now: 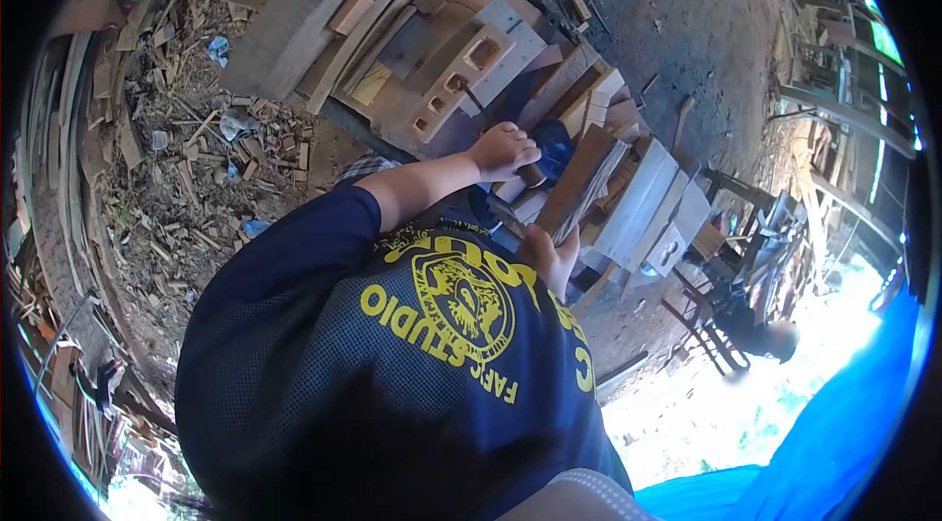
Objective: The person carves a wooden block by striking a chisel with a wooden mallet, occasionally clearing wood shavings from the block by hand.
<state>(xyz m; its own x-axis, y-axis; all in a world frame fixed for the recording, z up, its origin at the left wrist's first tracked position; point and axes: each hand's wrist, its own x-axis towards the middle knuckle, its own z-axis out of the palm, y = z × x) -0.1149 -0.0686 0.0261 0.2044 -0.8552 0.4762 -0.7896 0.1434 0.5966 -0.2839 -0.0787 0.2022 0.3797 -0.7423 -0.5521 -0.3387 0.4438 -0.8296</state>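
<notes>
My left hand [505, 150] is closed around a chisel [533, 176]; its round wooden handle end sticks out below my fist. The thin shaft runs up and left to a pale wooden block [471, 79] with several square holes cut in its face, its tip overlapping one hole. My right hand [551, 258], lower and to the right, grips the bottom end of a thick, rough, dark-brown wood block [592, 180]. That block stands tilted close to the handle end. Part of my right hand is hidden behind the block and my jersey.
Cut timber pieces [643, 197] are stacked right of my hands. A wide grey board [319, 6] lies beyond the holed block. Wood scraps and chips [245, 129] cover the ground at left. At far right is another person [741, 320] near a wooden frame; a blue tarp [834, 423] hangs below.
</notes>
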